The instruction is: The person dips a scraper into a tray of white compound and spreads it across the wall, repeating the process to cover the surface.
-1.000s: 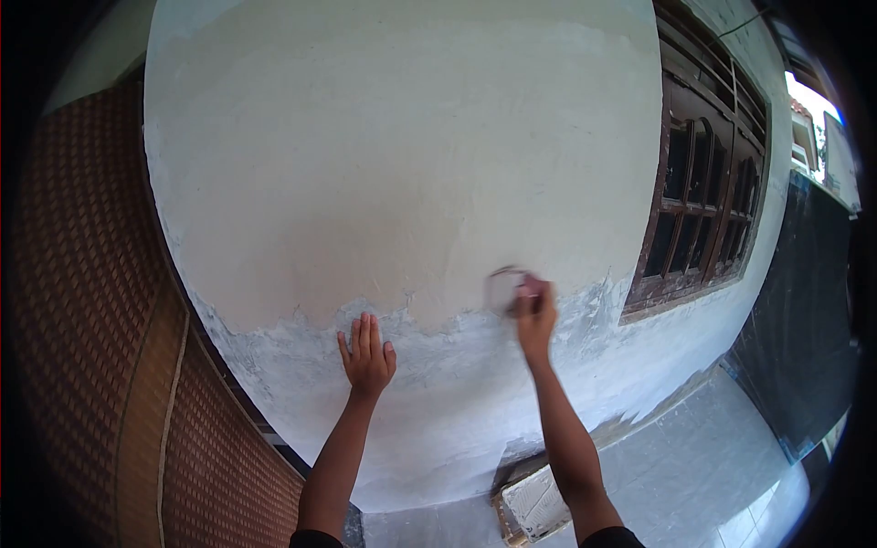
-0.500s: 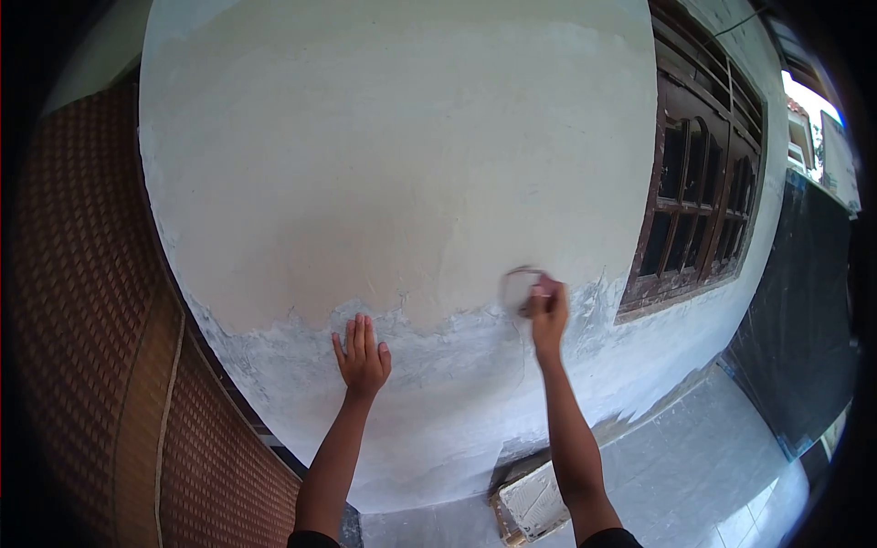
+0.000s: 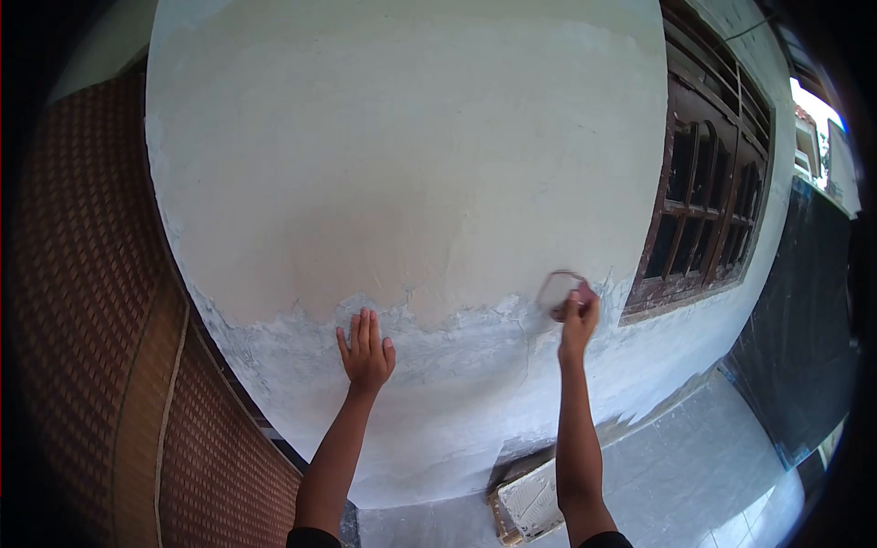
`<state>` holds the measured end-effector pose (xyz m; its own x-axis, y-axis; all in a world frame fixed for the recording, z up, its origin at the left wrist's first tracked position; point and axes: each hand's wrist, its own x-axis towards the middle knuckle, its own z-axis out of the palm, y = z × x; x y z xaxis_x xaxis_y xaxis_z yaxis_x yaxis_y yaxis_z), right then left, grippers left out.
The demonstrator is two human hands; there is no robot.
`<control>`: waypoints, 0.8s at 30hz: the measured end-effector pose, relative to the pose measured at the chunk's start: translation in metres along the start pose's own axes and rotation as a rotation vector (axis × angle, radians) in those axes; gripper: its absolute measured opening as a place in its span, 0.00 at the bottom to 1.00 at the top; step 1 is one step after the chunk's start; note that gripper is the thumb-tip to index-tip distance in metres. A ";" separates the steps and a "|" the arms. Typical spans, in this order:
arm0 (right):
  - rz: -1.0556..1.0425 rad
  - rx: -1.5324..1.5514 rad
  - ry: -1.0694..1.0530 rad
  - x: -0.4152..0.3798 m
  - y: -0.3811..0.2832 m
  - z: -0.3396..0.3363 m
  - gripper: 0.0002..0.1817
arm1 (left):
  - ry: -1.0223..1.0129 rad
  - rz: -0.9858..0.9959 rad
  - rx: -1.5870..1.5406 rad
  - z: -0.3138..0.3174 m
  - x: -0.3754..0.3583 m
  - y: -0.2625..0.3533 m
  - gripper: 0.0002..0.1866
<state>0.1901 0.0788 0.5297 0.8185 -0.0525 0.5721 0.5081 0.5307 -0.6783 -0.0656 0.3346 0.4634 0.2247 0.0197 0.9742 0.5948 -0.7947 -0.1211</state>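
A plastered wall (image 3: 402,164) fills the view, cream above and rough grey-white along its lower band (image 3: 457,402). My left hand (image 3: 366,352) lies flat on that grey band, fingers together and pointing up, holding nothing. My right hand (image 3: 577,315) is raised further right, near the window's lower corner, and grips a small flat pad (image 3: 557,288) pressed against the wall where cream meets grey. What the pad is made of is not clear.
A dark wooden window (image 3: 713,201) with several panes is set in the wall at right. A woven brown panel (image 3: 82,320) stands at left. A rectangular tray (image 3: 528,502) smeared with white lies on the grey tiled floor (image 3: 694,457) below. Black sheeting (image 3: 804,310) hangs far right.
My right hand has slid the pad rightward along the cream-grey border toward the window. My left hand has stayed flat on the wall in about the same place.
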 end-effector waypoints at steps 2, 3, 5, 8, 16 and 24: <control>-0.062 -0.037 0.155 0.003 -0.009 -0.008 0.12 | 0.012 -0.023 0.007 -0.001 -0.001 0.002 0.26; -0.060 -0.037 0.149 -0.003 -0.013 -0.005 0.12 | 0.011 -0.023 0.009 -0.001 -0.001 0.002 0.26; -0.073 -0.049 -0.065 -0.025 -0.027 0.014 0.13 | 0.015 -0.027 0.018 0.000 0.001 0.002 0.26; -0.164 -0.224 -0.378 -0.063 -0.032 0.061 0.11 | 0.006 -0.024 0.020 -0.001 0.000 0.002 0.26; -0.715 -0.516 -0.831 -0.086 -0.071 0.139 0.08 | -0.005 -0.035 -0.005 -0.002 0.000 0.002 0.26; -0.536 -0.379 -0.528 -0.042 -0.111 0.141 0.06 | 0.003 -0.034 0.001 -0.003 -0.001 0.003 0.25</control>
<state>0.0621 0.1414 0.6458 0.2562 0.2360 0.9374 0.9250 0.2218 -0.3086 -0.0665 0.3304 0.4630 0.2020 0.0451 0.9783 0.6028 -0.7930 -0.0879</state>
